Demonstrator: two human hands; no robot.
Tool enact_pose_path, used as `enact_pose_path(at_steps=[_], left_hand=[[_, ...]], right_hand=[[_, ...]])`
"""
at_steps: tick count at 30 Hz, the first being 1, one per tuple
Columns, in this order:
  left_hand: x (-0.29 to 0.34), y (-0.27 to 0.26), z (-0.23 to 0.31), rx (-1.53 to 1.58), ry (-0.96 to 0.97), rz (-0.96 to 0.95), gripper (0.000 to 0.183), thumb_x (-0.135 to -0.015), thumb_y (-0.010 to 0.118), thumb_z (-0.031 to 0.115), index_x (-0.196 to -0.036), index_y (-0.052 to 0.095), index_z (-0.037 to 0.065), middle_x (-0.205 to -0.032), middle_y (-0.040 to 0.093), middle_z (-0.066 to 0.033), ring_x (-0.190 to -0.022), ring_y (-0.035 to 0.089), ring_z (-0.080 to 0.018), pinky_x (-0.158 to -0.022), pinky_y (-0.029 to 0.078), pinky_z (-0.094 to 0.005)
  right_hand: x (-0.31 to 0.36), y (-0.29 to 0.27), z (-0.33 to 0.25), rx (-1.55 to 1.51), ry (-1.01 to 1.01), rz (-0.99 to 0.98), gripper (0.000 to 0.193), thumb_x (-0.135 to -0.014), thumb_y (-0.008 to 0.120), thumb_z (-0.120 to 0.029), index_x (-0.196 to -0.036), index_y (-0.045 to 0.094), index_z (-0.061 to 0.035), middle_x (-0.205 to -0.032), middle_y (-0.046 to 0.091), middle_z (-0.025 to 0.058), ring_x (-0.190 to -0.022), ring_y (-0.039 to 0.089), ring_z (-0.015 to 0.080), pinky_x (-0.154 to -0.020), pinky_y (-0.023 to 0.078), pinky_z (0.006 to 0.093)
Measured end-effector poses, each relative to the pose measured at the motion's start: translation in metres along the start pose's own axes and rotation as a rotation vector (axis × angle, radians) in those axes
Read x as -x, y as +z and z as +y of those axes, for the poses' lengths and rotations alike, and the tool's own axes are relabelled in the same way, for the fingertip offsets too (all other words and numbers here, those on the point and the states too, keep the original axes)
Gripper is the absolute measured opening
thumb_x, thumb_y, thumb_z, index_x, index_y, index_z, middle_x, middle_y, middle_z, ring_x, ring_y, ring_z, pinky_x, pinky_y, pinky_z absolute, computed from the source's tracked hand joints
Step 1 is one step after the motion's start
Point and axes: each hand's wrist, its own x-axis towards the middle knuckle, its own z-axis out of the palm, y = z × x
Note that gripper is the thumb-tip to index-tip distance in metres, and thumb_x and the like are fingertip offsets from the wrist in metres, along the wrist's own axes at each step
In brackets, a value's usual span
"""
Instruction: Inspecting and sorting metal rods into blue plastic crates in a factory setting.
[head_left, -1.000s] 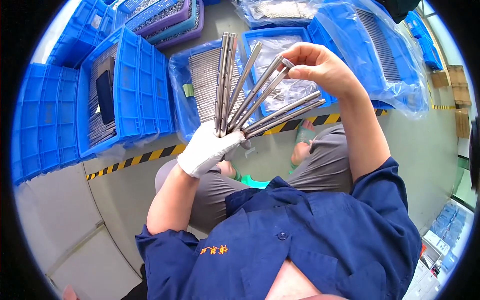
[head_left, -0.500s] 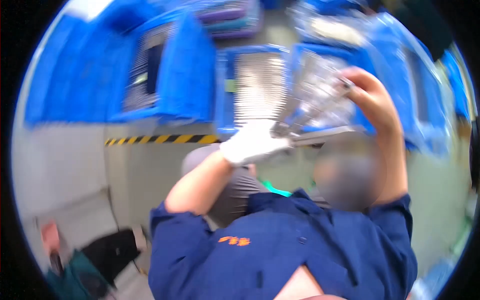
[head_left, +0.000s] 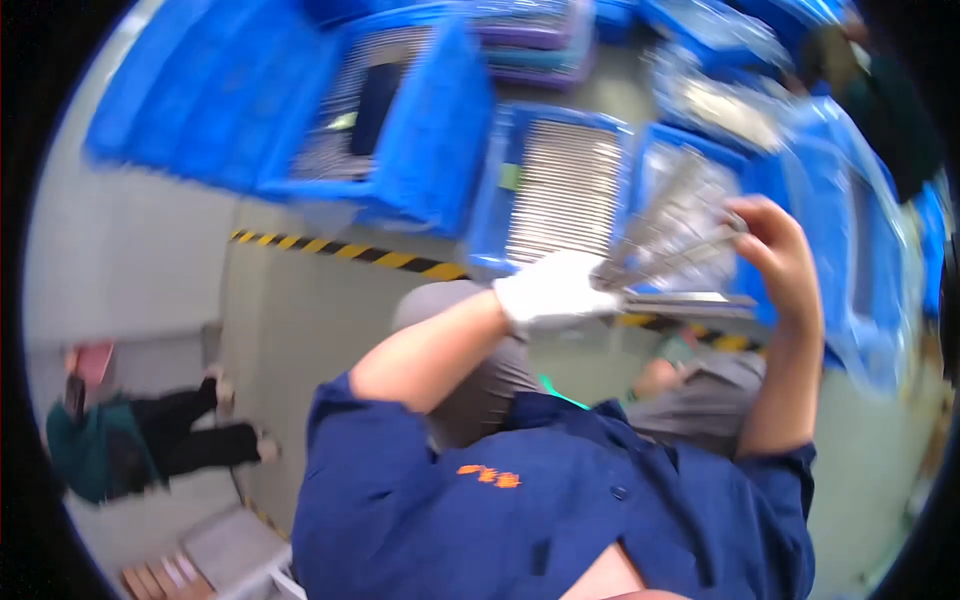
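My left hand [head_left: 555, 290], in a white glove, is closed around the ends of several thin metal strips [head_left: 685, 298]. They fan out to the right, and blur hides their exact shape. With thumb and fingers, my bare right hand [head_left: 775, 245] pinches the far end of one strip. Just beyond the left hand stands a blue crate [head_left: 488, 205] lined with a close row of metal strips [head_left: 565, 190] and a small green tag [head_left: 510, 177]. Behind the fanned strips, clear plastic wrapping [head_left: 715, 195] fills another blue crate [head_left: 645, 165].
Left of these, a larger blue crate [head_left: 440, 130] holds more strips and a dark object [head_left: 375, 110]. Plastic-wrapped blue crates [head_left: 820, 220] stand at the right. Black-and-yellow tape [head_left: 350, 250] crosses the floor. Another person [head_left: 120, 440] is at the lower left.
My view has shifted, so the crates sit lower and further right. The strips between my hands have spread apart, and both hands keep hold.
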Motion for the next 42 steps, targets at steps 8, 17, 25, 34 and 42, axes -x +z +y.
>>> enact_pose_path(at_steps=[8, 17, 25, 34, 42], left_hand=[[-0.010, 0.015, -0.004, 0.223, -0.126, -0.086, 0.019, -0.074, 0.058, 0.018, -0.081, 0.059, 0.000, -0.072, 0.060, -0.0051, -0.068, 0.055, -0.0114, -0.062, 0.044, -0.0248], [-0.005, 0.017, -0.001, 0.215, -0.142, -0.101, 0.020, -0.075, 0.058, 0.016, -0.087, 0.058, 0.000, -0.072, 0.060, -0.0063, -0.068, 0.056, -0.0120, -0.064, 0.045, -0.0255], [-0.005, 0.013, -0.007, 0.346, -0.084, -0.060, 0.018, -0.077, 0.055, 0.018, -0.084, 0.057, 0.002, -0.072, 0.061, -0.0042, -0.067, 0.055, -0.0101, -0.063, 0.045, -0.0248], [0.004, 0.010, 0.008, 0.628, -0.160, -0.184, 0.047, -0.078, 0.058, 0.032, -0.112, 0.044, 0.002, -0.067, 0.049, -0.0026, -0.046, 0.036, -0.0038, -0.038, 0.027, -0.0178], [0.009, 0.012, 0.004, 0.657, -0.113, -0.260, 0.063, -0.077, 0.055, 0.047, -0.118, 0.042, 0.000, -0.057, 0.046, -0.0008, -0.044, 0.036, -0.0039, -0.038, 0.025, -0.0180]], right_hand=[[-0.010, -0.012, 0.020, -0.361, 0.058, 0.058, 0.029, -0.078, 0.061, -0.018, -0.100, 0.056, -0.0001, -0.088, 0.061, 0.0074, -0.080, 0.059, 0.0135, -0.077, 0.048, 0.0256], [-0.005, -0.009, 0.014, -0.282, 0.007, -0.053, 0.033, -0.073, 0.067, -0.022, -0.097, 0.058, -0.0024, -0.082, 0.060, 0.0064, -0.077, 0.059, 0.0131, -0.075, 0.047, 0.0255], [-0.006, -0.007, 0.025, -0.172, 0.151, -0.007, 0.028, -0.075, 0.064, -0.014, -0.099, 0.055, -0.0018, -0.085, 0.060, 0.0054, -0.079, 0.057, 0.0102, -0.076, 0.044, 0.0237], [0.001, -0.020, 0.014, -0.138, 0.100, -0.050, 0.030, -0.074, 0.064, -0.019, -0.098, 0.056, -0.0017, -0.089, 0.060, 0.0060, -0.080, 0.057, 0.0107, -0.076, 0.043, 0.0237], [-0.007, -0.015, 0.020, -0.359, 0.088, 0.045, 0.031, -0.080, 0.059, -0.024, -0.102, 0.056, -0.0025, -0.086, 0.060, 0.0071, -0.080, 0.059, 0.0134, -0.077, 0.048, 0.0262]])
